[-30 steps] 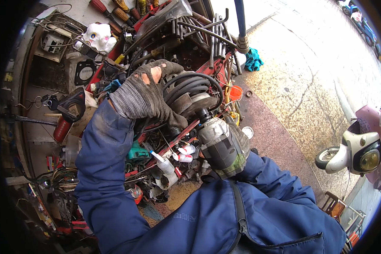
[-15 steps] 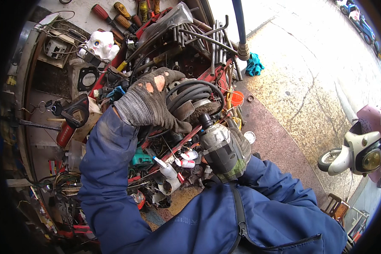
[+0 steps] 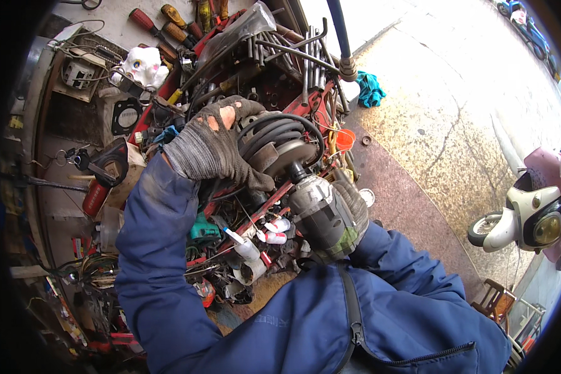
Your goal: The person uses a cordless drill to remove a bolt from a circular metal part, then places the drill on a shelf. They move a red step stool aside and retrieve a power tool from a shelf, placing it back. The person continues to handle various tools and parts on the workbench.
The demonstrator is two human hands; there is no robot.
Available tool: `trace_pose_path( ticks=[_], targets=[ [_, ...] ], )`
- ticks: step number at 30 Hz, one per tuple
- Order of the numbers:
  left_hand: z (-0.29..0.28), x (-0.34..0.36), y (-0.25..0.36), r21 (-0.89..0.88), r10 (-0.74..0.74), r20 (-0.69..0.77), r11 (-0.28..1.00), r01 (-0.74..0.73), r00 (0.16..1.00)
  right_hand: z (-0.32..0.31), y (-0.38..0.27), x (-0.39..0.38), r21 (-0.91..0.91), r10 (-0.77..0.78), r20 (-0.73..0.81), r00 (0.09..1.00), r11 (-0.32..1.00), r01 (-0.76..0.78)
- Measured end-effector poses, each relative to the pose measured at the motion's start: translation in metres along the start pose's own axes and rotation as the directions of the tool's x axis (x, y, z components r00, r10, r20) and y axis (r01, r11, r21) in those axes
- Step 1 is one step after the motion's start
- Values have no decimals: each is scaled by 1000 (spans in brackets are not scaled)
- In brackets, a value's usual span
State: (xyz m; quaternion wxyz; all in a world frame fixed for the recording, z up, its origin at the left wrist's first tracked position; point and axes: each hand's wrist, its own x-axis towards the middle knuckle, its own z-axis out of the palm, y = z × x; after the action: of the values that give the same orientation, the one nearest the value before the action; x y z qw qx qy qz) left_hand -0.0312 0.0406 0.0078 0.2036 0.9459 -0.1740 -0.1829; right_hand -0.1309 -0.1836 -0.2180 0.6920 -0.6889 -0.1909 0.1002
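wrench point(image 3: 321, 215), gripped in the right hand point(image 3: 357, 207), slants forward-left, nose against the round part point(image 3: 275, 142) the left hand point(image 3: 218, 142) clasps.

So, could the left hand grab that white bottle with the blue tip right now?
Probably not as things stand: the left hand looks busy holding the round part with black coils, though the white bottle lies nearby, seemingly uncovered.

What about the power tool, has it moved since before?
No, not noticeably: the power tool in the right hand keeps about the same place, below and left of the orange tub.
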Motion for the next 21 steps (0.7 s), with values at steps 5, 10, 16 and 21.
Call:
trace_pose_path(
  ticks=[5, 10, 16, 21],
  targets=[
    [2, 0, -1, 29, 11, -11, 1000, -11, 1000, 3, 13, -1, -496, -382, 118, 917, 777, 388],
    [3, -2, 3, 194, 46, -59, 980, -34, 997, -5, 11, -4, -661, -485, 211, 848, 569, 490],
    [3, -4, 6, 109, 19, -44, 994, -14, 999, -4, 5, -2, -642, -561, 129, 817, 581, 500],
    [0, -4, 9, 249, 48, -4, 967, -46, 999, -2, 1, -2, -504, -457, 24, 889, 762, 406]
  ],
)
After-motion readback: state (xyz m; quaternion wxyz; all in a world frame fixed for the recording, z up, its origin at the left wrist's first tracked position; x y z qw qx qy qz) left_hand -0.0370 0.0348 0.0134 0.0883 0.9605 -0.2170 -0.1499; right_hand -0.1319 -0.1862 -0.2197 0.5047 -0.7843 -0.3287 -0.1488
